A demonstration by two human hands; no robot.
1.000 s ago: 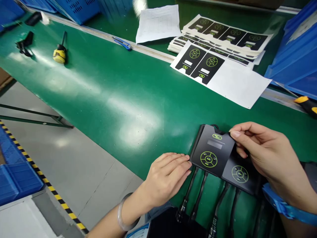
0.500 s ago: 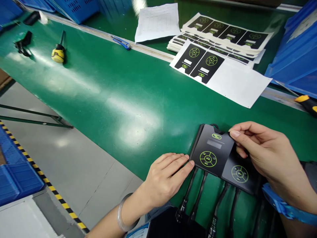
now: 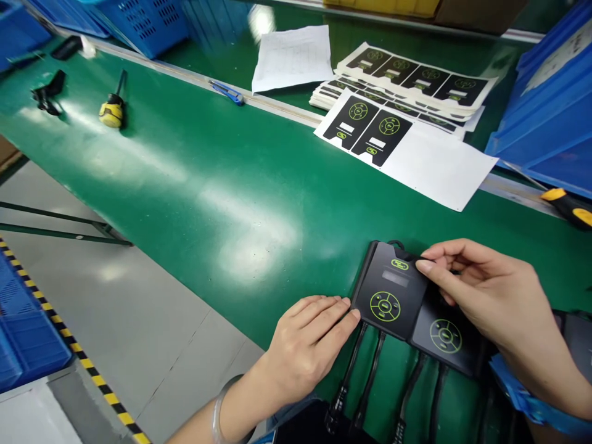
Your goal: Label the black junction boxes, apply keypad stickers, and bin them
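Note:
A black panel sticker (image 3: 394,282) with a green ring of button marks lies over the face of a flat black control box (image 3: 364,279). My right hand (image 3: 490,293) pinches the sticker's upper right corner between thumb and index finger. The fingers of my left hand (image 3: 308,342) are stretched out, their tips touching the box's left edge. Beside it, partly under my right hand, lies a second black box (image 3: 444,336) with the same green ring. Black cables (image 3: 370,370) run from both boxes toward me.
Printed sticker sheets (image 3: 416,77) are stacked at the back; a partly used sheet (image 3: 444,163) lies before them. A blue cutter (image 3: 226,92), a yellow screwdriver (image 3: 111,112) and a yellow-black screwdriver (image 3: 568,206) lie around the green table (image 3: 185,160). Blue crates (image 3: 550,117) stand behind.
The sticker's right side, raised at the corner before, now sits lower and flatter over the box. My right hand keeps its pinch; my left hand stays at the edge. The view has shifted slightly.

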